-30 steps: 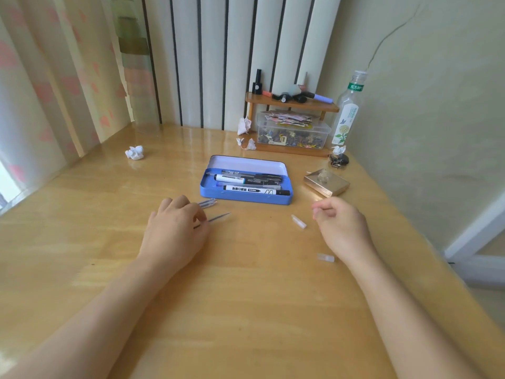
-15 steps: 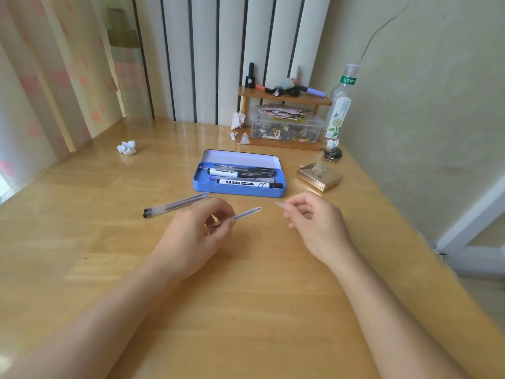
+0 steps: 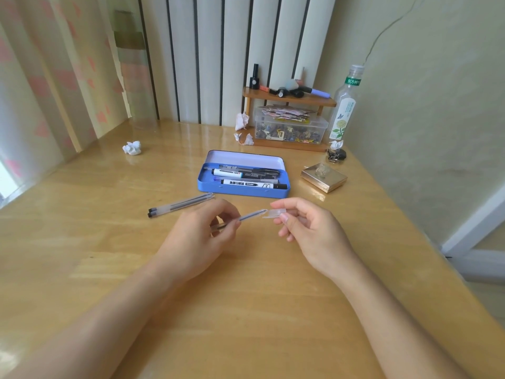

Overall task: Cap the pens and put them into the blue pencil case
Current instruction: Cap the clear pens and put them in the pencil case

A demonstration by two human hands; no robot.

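The pen (image 3: 250, 216) was held above the worktop (image 3: 246, 296) in the head view, its tip pointing toward three o'clock and meeting the open end of a clear cap (image 3: 276, 213); whether the tip had entered the cap could not be told. The left hand (image 3: 196, 242) gripped the pen's barrel, its fingers (image 3: 228, 214) curled round it. The right hand (image 3: 314, 233) pinched the cap between thumb and forefinger, the other fingers loosely bent below. At twelve o'clock from the hands lay the blue pencil case (image 3: 243, 190), lid open, with markers (image 3: 252, 184) and pens lying lengthwise inside. At ten o'clock from the left hand two more pens (image 3: 180, 205) lay side by side on the worktop, touching each other, just in front of the case. A gold box (image 3: 323, 177) sat at three o'clock from the case, a crumpled paper ball (image 3: 132, 148) at ten o'clock, well apart. Farther back stood a small wooden shelf (image 3: 289, 98) and a clear bottle (image 3: 344, 110).
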